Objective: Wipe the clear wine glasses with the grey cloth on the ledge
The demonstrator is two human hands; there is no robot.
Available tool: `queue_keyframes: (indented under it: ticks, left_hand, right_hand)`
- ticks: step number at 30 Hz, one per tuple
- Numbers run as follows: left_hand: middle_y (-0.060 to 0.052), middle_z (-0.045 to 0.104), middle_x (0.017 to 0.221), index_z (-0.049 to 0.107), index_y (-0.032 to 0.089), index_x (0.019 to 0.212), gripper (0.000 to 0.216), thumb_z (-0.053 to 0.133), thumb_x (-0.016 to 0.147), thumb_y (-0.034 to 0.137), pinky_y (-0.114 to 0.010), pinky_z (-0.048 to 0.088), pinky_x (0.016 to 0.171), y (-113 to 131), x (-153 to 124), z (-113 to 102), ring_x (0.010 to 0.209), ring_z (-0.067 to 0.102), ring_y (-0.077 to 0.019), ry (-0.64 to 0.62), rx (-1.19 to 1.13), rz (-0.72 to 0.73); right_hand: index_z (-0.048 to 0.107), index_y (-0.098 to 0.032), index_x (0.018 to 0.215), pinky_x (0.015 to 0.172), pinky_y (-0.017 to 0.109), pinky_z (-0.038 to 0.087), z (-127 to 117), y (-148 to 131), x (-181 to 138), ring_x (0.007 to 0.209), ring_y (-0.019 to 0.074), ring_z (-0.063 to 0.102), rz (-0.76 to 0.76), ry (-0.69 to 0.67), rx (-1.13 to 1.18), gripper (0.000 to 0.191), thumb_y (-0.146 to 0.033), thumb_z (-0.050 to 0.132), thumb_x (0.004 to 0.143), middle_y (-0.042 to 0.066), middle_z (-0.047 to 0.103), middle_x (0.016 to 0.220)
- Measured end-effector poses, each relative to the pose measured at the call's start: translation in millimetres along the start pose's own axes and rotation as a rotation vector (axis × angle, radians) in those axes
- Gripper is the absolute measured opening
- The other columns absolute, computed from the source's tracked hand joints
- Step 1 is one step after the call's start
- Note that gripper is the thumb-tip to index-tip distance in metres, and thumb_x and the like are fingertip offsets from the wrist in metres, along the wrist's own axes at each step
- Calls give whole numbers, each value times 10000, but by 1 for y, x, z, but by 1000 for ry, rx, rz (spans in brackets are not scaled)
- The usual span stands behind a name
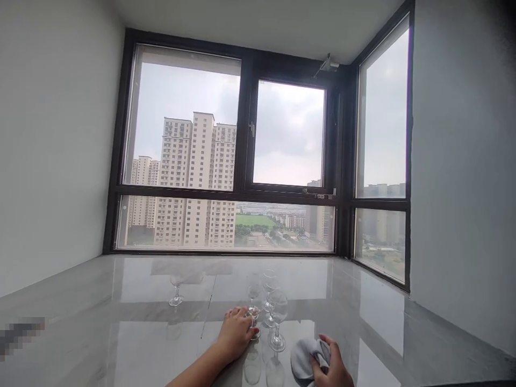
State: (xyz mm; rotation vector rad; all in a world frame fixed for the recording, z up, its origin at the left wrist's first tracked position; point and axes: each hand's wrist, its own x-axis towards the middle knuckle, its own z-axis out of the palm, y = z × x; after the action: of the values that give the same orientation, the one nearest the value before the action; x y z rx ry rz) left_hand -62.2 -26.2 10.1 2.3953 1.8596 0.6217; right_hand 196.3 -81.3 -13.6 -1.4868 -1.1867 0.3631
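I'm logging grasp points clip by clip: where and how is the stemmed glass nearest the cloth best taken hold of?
Likely the stem of that stemmed glass, just below the bowl, coming from the right. It stands upright, its stem is narrower than bowl or foot, and the left hand is on its left, while a gap separates it from the cloth.

Looks like a home, likely a flat high up. Evidence: dark-framed windows (288,134) across middle and right of frame, window handle (252,129) near centre, plain pale walls (56,134) both sides, pale ceiling (258,27) up top. Glossy grey ledge (153,355) fills the bottom, household stemmed glasses (176,295) on it. Outside, left of centre: tall apartment blocks (201,177). Centre: green field (253,220), seen from above. Can't tell which room.
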Motion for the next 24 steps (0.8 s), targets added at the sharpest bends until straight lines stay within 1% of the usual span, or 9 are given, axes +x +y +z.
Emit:
queue_keyframes:
  ticks: [4, 8, 12, 16, 18, 20, 21, 22, 24]
  left_hand:
    - [-44, 564, 1456, 661, 359, 1285, 403, 522, 910, 413, -580, 313, 1117, 2, 5, -2, 1327, 473, -337, -9, 22, 18]
    - [-53, 581, 1434, 683, 338, 1255, 387, 508, 920, 422, -560, 337, 1097, 2, 11, -4, 1310, 483, -339, -1, 33, 18]
    - [-78, 575, 1431, 655, 306, 1295, 406, 474, 941, 391, -546, 327, 1104, 2, 13, -5, 1323, 476, -337, -10, 42, -10]
    - [-128, 569, 1422, 629, 244, 1314, 435, 525, 914, 381, -497, 364, 1101, 1, 2, -8, 1314, 501, -326, 79, -64, -31]
    - [-119, 668, 1255, 689, 233, 1172, 340, 506, 919, 367, -439, 435, 1034, -8, -10, -15, 1178, 598, -287, 170, -185, 20]
    - [-93, 708, 1028, 700, 226, 978, 291, 439, 942, 348, -407, 484, 942, -28, -24, -27, 1001, 649, -254, 313, -287, 41]
    - [-89, 688, 978, 675, 220, 933, 302, 402, 953, 348, -405, 494, 908, -43, -30, -35, 964, 643, -251, 425, -314, 13]
    - [-91, 659, 1006, 642, 215, 970, 271, 413, 942, 356, -409, 499, 897, -60, -35, -45, 992, 623, -258, 582, -325, -41]
    - [-116, 586, 1124, 549, 194, 1107, 293, 475, 885, 370, -441, 495, 902, -98, -41, -65, 1078, 562, -289, 949, -302, -261]
  right_hand:
    - [589, -254, 1148, 659, 339, 475, -4, -5, -4, 722, 260, 693, 21, -15, -40, 493, -529, 461, 759, 66, 741, 921]
    - [586, -246, 1180, 673, 342, 465, -4, -7, -6, 758, 269, 689, 21, -19, -51, 512, -525, 439, 776, 74, 739, 937]
    - [590, -258, 1190, 675, 347, 454, -4, -6, -7, 792, 284, 685, 20, -33, -63, 516, -532, 427, 785, 73, 736, 911]
    - [599, -272, 1175, 676, 350, 455, -7, -4, -6, 801, 294, 687, 26, -38, -41, 540, -597, 456, 768, 80, 738, 942]
    - [595, -263, 1181, 689, 356, 462, -8, -4, -6, 818, 300, 690, 31, -46, -46, 546, -591, 453, 767, 87, 740, 958]
    - [583, -254, 1197, 694, 355, 468, -10, -5, -5, 825, 296, 694, 40, -71, -50, 554, -577, 441, 770, 95, 740, 987]
    - [576, -251, 1207, 687, 351, 470, -10, -6, -5, 823, 291, 695, 47, -90, -54, 559, -574, 431, 774, 98, 738, 1001]
    - [568, -249, 1215, 678, 346, 472, -11, -7, -4, 820, 287, 695, 55, -108, -62, 564, -573, 421, 778, 100, 737, 1009]
    - [556, -248, 1229, 665, 342, 475, -11, -8, -4, 817, 283, 694, 62, -135, -94, 563, -563, 408, 786, 100, 737, 1007]
